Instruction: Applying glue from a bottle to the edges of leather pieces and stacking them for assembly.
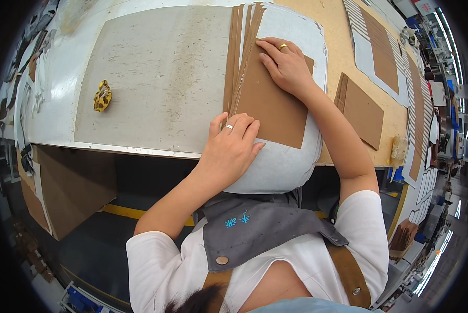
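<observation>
A brown sheet (275,107), perhaps leather or a leather-like material, lies on a stack of white-backed sheets (284,172) that overhangs the table's front edge. Along its left side runs a narrow, rough-looking strip (245,72). My left hand (234,146) is at the lower end of this strip, its fingers bent over the edge; whether they pinch the material is hidden. Farther up, my right hand (288,66) lies on the brown sheet with fingers apart, fingertips touching the strip's upper part. More brown edges (230,58) fan out left of the strip.
A grey mat (151,78) with scraps covers the left of the table, with a yellow-and-black crumpled lump (102,96) on it. Right of my arm lie loose brown pieces (361,111) and a glue-crusted applicator (398,152). Striped rows of panels (378,47) stand beyond.
</observation>
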`<move>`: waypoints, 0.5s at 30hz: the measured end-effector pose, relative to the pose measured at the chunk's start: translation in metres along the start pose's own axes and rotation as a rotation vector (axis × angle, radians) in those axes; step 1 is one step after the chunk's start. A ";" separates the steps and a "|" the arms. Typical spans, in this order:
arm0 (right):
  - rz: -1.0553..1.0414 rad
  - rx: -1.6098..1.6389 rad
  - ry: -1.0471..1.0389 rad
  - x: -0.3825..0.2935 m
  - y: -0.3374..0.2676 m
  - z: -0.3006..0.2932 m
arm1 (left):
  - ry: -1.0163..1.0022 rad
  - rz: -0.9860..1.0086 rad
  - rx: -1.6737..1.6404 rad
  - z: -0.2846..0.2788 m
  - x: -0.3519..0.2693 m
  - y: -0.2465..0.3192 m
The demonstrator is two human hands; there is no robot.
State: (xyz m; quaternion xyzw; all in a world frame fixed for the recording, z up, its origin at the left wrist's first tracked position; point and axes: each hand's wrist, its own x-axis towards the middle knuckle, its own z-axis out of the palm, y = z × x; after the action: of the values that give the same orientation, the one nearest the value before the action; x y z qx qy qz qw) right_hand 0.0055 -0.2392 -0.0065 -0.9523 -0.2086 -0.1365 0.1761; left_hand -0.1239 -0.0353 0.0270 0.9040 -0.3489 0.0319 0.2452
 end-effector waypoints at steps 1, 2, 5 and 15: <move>-0.011 -0.004 0.006 0.002 0.001 0.001 | 0.000 -0.001 -0.019 0.000 0.000 -0.002; -0.022 -0.007 0.012 0.004 0.003 0.002 | -0.001 -0.004 -0.039 -0.001 0.001 -0.003; 0.017 0.060 0.060 0.010 0.009 0.003 | 0.095 0.014 -0.074 -0.007 0.002 -0.009; -0.112 0.085 -0.169 -0.042 -0.032 -0.038 | 0.293 -0.210 -0.086 -0.030 -0.018 -0.037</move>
State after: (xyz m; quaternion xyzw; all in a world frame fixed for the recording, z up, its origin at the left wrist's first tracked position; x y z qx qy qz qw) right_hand -0.0532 -0.2417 0.0230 -0.9390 -0.2810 -0.0563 0.1901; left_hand -0.1104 0.0132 0.0336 0.9098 -0.2140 0.1225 0.3340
